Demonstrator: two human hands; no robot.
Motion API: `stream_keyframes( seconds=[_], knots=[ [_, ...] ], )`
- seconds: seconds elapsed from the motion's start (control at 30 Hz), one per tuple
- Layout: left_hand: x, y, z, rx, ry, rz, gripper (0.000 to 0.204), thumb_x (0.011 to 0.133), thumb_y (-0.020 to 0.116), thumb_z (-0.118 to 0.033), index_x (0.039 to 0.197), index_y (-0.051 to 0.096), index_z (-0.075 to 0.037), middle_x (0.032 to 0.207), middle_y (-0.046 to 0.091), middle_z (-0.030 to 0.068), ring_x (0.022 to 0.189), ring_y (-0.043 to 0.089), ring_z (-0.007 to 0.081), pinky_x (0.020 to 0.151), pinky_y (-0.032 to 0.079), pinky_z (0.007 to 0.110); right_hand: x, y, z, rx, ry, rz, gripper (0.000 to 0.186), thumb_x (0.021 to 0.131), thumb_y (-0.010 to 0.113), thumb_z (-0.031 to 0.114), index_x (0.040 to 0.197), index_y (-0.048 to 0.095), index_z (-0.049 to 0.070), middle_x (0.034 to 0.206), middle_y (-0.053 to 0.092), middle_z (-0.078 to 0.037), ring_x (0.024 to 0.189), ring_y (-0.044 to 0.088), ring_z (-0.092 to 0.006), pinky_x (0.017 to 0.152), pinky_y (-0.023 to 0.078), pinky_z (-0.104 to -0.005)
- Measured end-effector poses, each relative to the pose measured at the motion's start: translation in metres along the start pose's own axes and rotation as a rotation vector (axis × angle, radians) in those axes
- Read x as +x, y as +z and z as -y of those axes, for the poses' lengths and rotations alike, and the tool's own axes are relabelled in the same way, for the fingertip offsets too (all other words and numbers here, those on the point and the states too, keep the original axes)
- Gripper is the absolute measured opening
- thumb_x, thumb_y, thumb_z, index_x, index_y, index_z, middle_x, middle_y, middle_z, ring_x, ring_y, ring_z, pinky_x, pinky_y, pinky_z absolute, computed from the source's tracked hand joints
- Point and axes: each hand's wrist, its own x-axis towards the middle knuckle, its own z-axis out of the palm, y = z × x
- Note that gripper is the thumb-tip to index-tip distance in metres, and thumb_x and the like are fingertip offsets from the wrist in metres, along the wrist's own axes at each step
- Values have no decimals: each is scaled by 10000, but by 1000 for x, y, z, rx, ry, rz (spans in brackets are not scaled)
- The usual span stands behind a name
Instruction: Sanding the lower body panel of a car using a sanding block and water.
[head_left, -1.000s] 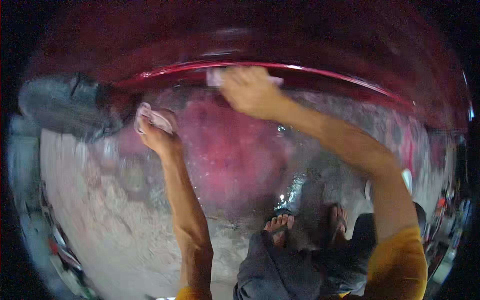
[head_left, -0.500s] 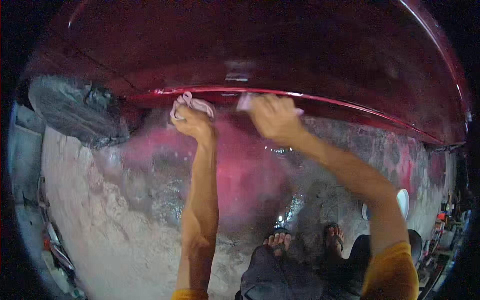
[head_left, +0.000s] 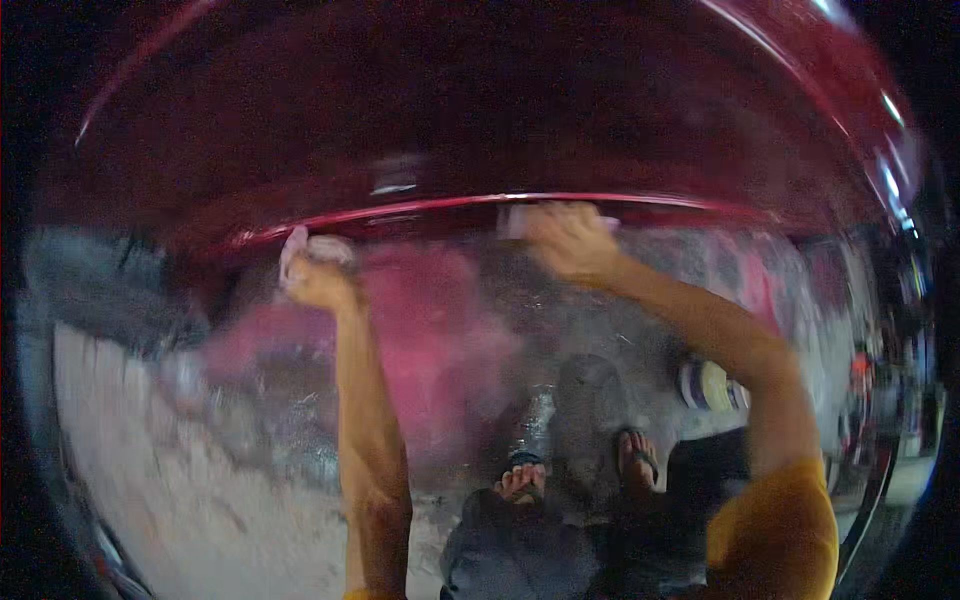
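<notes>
The left hand (head_left: pixel 318 284) grips a crumpled pinkish cloth (head_left: pixel 330 248) just below the bright ridge of the dark red panel (head_left: pixel 480 110); the right hand (head_left: pixel 575 240), blurred, holds a folded pale cloth (head_left: pixel 515 222) beneath its fingers at that ridge's underside. A dark wheel (head_left: pixel 100 290) stands far left. On the pink-stained floor (head_left: pixel 430 340), the right forearm (head_left: pixel 700 330) partly blocks a round pale container (head_left: pixel 708 386), with 2 sandalled feet (head_left: pixel 519 484) left of it

Pale floor (head_left: pixel 200 480), pink patch (head_left: pixel 430 330); wet sheen (head_left: pixel 537 420)
</notes>
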Motion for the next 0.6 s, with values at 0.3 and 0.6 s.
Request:
stream_keyframes(
  seconds=[0.3,0.6],
  knots=[
    [-54,-27,34,38,-267,-39,351,986,575,-280,1119,688,25,1051,703,77,898,646,162,785,518,290,-32,0,-26,-159,-6,-209,318,793,690,268,1053,751,95,1330,563,-109,1199,542,-346,865,461,-511],
    [-112,22,4,33,-187,228,238,1000,597,-205,1077,630,18,950,642,60,824,600,127,735,505,291,-253,-121,-49,-50,895,438,513,699,757,167,1189,679,34,1322,547,-190,1224,517,-377,961,462,-485]
  ],
)
